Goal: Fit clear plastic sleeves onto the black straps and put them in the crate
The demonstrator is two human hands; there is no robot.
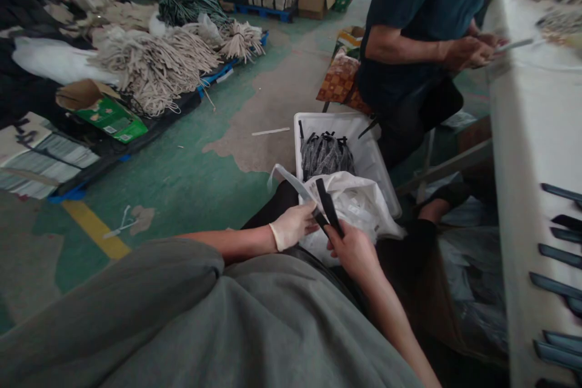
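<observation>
My left hand [291,228], in a pale glove, is closed on a light grey strap [291,177] whose free end curls up and to the left. My right hand [357,250] is bare and grips a flat black strip [328,203] that points up and away from me. Both hands are close together over my lap, and dark material runs between their fingers; whether strap and strip are joined there I cannot tell. Just beyond the hands lies a white plastic bag [364,191], partly inside a white bin [370,157] with a bundle of grey straps [326,154].
At the right, a white table [522,151] carries several black strips [557,284]. A co-worker [411,18] in dark clothes sits ahead, holding a thin strip. Pallets with piled beige cords [154,60] and a green box [111,115] stand on the left floor.
</observation>
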